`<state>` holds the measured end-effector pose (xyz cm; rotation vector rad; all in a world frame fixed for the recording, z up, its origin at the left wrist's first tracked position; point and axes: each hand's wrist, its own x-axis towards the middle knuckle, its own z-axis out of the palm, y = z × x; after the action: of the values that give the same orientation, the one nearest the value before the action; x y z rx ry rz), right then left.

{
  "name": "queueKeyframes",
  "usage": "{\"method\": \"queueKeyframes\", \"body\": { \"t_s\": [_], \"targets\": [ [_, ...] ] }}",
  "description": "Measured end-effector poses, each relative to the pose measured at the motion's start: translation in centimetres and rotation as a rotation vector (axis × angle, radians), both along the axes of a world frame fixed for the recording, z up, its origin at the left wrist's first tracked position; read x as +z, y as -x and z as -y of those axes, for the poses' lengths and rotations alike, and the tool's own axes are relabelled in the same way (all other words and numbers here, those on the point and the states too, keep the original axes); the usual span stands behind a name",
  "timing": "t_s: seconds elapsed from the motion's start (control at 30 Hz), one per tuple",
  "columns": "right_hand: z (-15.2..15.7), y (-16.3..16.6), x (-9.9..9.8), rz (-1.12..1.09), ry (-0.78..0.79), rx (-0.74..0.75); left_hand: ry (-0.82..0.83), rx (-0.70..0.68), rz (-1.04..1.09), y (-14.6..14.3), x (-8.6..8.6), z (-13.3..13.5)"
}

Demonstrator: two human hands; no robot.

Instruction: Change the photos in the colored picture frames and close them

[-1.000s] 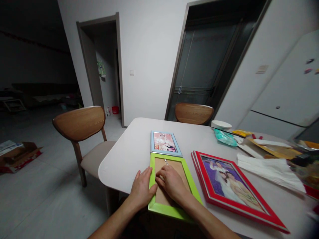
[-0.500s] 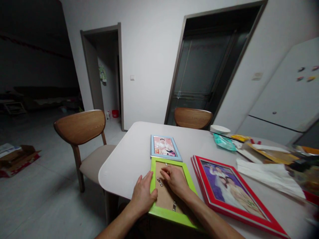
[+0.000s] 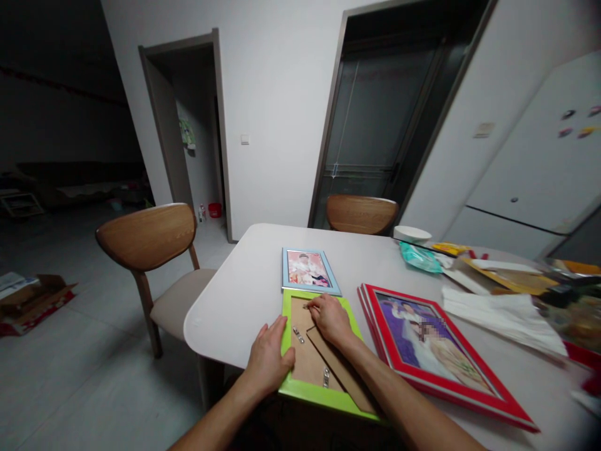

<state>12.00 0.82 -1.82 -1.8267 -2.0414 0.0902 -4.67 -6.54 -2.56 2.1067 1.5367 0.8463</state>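
A lime-green picture frame (image 3: pixel 323 394) lies face down at the table's near edge, its brown backing board (image 3: pixel 305 360) showing. Small metal clips (image 3: pixel 298 335) sit along the backing. Against the frame's left side, my left hand (image 3: pixel 268 354) grips the edge, thumb over the rim and fingers fairly straight. The fingers of my right hand (image 3: pixel 330 318) pinch together at a metal clip (image 3: pixel 306 306) near the far end, partly covering it. Under my right wrist, a brown support flap (image 3: pixel 345 369) slants off the backing. Just beyond lies a light-blue framed photo (image 3: pixel 310 269).
Stacked red picture frames (image 3: pixel 441 351) lie to the right. Farther right are a white cloth or paper (image 3: pixel 502 316), a teal packet (image 3: pixel 420 257) and a white bowl (image 3: pixel 412 234). Wooden chairs stand left (image 3: pixel 148 235) and behind (image 3: pixel 361 213) the white table (image 3: pixel 225 300).
My right hand has shifted slightly and stays at the far clip. The brown flap now shows clearly, angled off the backing. My left hand keeps its place on the frame; the view has tilted slightly.
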Motion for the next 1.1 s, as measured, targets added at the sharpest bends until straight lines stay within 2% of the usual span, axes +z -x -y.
{"method": "queueKeyframes", "body": {
  "t_s": [0.2, 0.3, 0.4, 0.47, 0.57, 0.73, 0.9, 1.1],
  "targets": [
    [1.6, 0.0, 1.7, -0.039, 0.009, 0.111, 0.003, 0.001, -0.019, 0.0, 0.4, 0.1],
    [4.5, -1.3, 2.9, -0.123, 0.022, 0.280, 0.005, 0.005, -0.001, 0.0, 0.3, 0.2],
    [7.6, -2.7, 3.6, -0.203, 0.161, 0.481, 0.009, 0.009, 0.022, 0.0, 0.0, 0.1],
    [9.1, -3.1, 3.7, -0.202, 0.248, 0.540, 0.017, 0.011, 0.025, 0.0, 0.0, 0.1],
    [9.9, -2.7, 3.4, -0.183, 0.231, 0.522, 0.026, 0.008, 0.021, 0.0, 0.1, 0.1],
    [9.6, -2.1, 2.4, -0.171, 0.145, 0.492, 0.016, 0.009, 0.016, 0.0, 0.2, 0.3],
    [9.4, -2.5, 1.9, -0.155, 0.080, 0.230, 0.009, 0.005, 0.018, 0.0, 0.1, 0.3],
    [9.2, -1.9, 2.1, -0.094, 0.081, 0.167, 0.021, 0.003, 0.021, 0.1, 0.2, 0.2]
  ]
}}
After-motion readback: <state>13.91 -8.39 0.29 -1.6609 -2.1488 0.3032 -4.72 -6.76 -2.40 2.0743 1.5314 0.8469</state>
